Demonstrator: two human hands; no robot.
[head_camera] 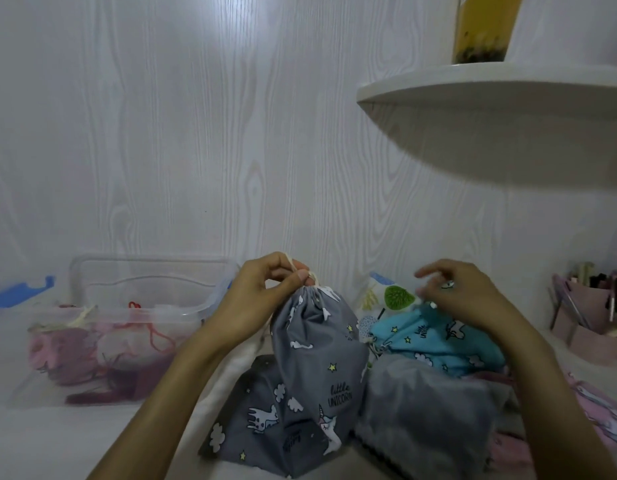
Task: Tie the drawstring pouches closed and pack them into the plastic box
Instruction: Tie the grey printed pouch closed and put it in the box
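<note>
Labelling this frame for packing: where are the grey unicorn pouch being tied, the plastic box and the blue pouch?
grey unicorn pouch (320, 355): head view, middle of its body.
plastic box (182, 315): head view, front rim.
blue pouch (435, 341): head view, printed cloth.

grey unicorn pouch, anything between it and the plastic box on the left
Nothing visible. The grey unicorn pouch, held at its drawstring by the left hand, has only bare surface between it and the open plastic box.
</note>
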